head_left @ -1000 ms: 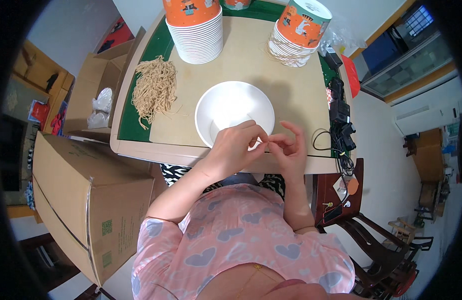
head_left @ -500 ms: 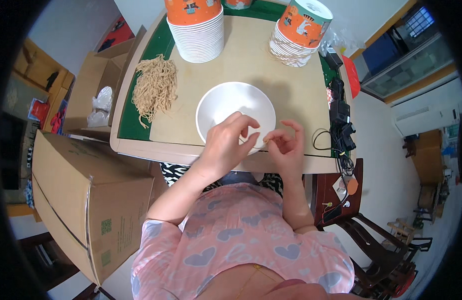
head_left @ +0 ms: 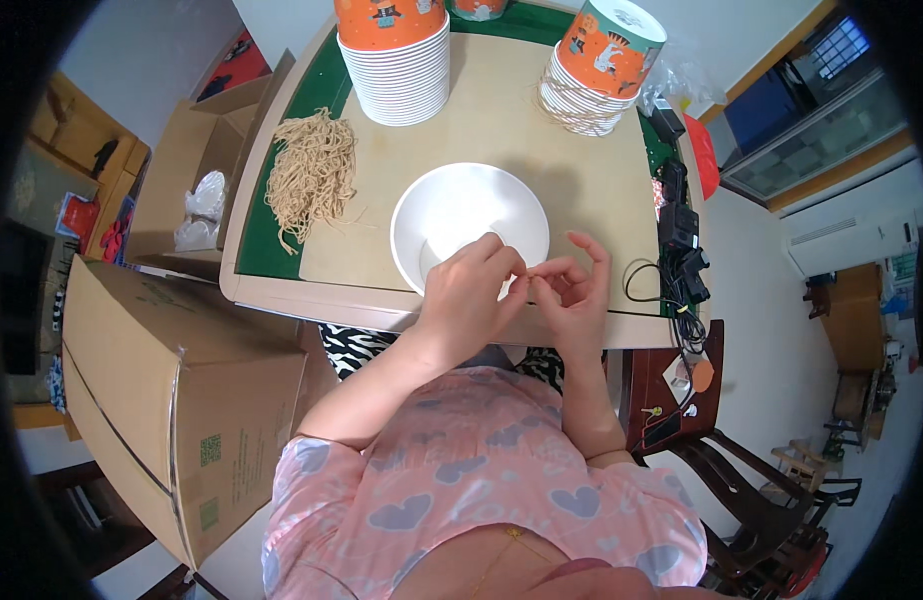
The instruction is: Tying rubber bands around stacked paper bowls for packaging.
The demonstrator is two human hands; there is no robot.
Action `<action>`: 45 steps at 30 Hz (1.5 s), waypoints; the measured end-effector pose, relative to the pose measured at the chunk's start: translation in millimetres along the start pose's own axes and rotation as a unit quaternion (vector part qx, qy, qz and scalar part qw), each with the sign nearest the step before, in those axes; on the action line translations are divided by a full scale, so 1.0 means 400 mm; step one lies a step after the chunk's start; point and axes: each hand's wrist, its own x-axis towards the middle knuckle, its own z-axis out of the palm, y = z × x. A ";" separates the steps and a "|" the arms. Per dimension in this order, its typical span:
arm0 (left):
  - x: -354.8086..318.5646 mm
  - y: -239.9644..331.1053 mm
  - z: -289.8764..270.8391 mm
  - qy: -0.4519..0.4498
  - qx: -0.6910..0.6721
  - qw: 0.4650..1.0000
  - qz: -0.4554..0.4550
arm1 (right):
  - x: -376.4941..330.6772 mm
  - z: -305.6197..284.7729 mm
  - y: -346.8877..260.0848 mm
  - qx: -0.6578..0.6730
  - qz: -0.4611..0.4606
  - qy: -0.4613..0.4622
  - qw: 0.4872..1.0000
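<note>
A round white tub (head_left: pixel 470 200) stands at the near edge of the table, its white inside facing up. Over its near rim, my left hand (head_left: pixel 467 295) is closed in a pinch, fingertips meeting those of my right hand (head_left: pixel 574 300). The right thumb and forefinger are also pinched, while its other fingers curl loosely upward. Whatever lies between the fingertips is too small to make out. Left of the tub is a tangled heap of tan cords (head_left: pixel 314 175).
Behind the tub rises a stack of upturned orange tubs (head_left: pixel 394 80). Another stack (head_left: pixel 607 65), with cords around its rims, leans at the far right. Black adapters and cables (head_left: pixel 680 235) line the right edge. A large carton (head_left: pixel 232 430) and an open box (head_left: pixel 177 160) stand left, a dark wooden chair (head_left: pixel 732 480) right.
My left hand has closed its fingers and moved slightly right, so its fingertips now meet the right hand's. The right hand has barely moved, and the tub stays in place.
</note>
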 end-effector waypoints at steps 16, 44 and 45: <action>0.008 -0.012 -0.004 -0.028 -0.014 0.999 -0.011 | 0.032 -0.033 -0.004 0.071 0.079 -0.064 0.992; -0.017 0.010 0.006 0.015 0.015 1.000 0.002 | 0.011 -0.021 -0.019 -0.065 0.005 -0.026 0.998; -0.017 0.009 0.008 0.014 0.015 1.000 0.002 | 0.010 -0.021 -0.017 -0.068 0.002 -0.020 0.997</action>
